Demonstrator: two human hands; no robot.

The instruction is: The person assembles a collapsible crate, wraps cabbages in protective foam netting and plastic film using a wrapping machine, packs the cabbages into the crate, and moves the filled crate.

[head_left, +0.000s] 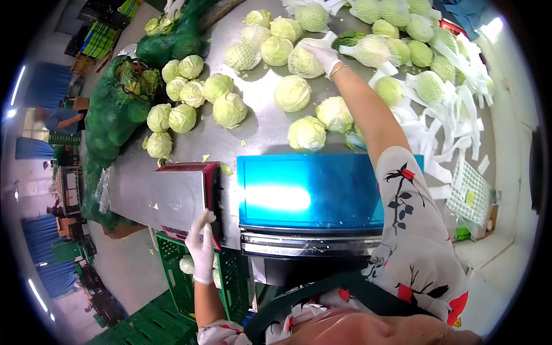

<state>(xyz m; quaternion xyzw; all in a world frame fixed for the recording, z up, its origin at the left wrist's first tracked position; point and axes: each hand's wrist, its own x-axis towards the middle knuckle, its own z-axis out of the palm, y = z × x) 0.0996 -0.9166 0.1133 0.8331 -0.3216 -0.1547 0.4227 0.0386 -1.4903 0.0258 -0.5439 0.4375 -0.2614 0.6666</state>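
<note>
My right hand [323, 56], in a white glove, reaches far across the metal table and is closed on a cabbage in a white foam net [305, 63], near the gathered end of the net. Bare cabbages [276, 50] and netted ones lie around it. My left hand [201, 244], also gloved, is held at the near edge of a red scale with a metal plate [177, 196]. Its fingers are stretched out and hold nothing. Between my arms stands a machine with a shiny blue top [310, 190].
Green mesh sacks of cabbages [112, 115] line the left edge. Loose foam nets [428, 129] and netted cabbages [374, 50] crowd the right side. Green crates [233, 287] stand below the table. Another person's gloved hand [173, 7] is at the top; a person [60, 119] stands farther left.
</note>
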